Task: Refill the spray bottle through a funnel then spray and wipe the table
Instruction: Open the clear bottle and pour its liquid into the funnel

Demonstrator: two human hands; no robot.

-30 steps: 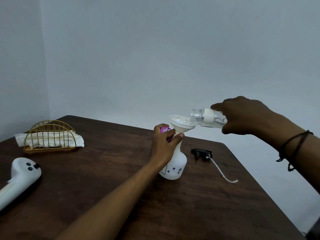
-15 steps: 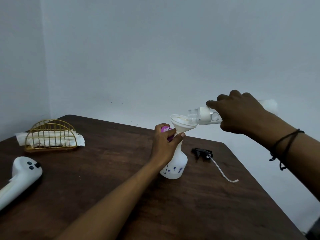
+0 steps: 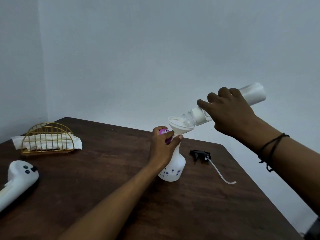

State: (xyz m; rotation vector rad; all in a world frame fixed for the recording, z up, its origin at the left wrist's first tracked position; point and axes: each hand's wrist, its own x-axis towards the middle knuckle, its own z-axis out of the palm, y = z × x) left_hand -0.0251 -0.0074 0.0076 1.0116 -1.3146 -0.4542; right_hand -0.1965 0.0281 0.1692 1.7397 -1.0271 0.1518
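R hand [image 3: 230, 115] grasps tilted refill bottle [image 3: 225, 108], mouth in funnel [image 3: 179, 126]; L hand [image 3: 164, 146] clasps spray bottle [image 3: 174, 167] neck, mid-frame. Steep tilt may overflow funnel.

We see a dark wooden table [image 3: 86, 196] with a rounded far corner standing close to a plain pale grey-blue wall [image 3: 155, 58], which meets a second wall [image 3: 19, 66] in a corner at the left, all of it under soft, even, rather dim light.
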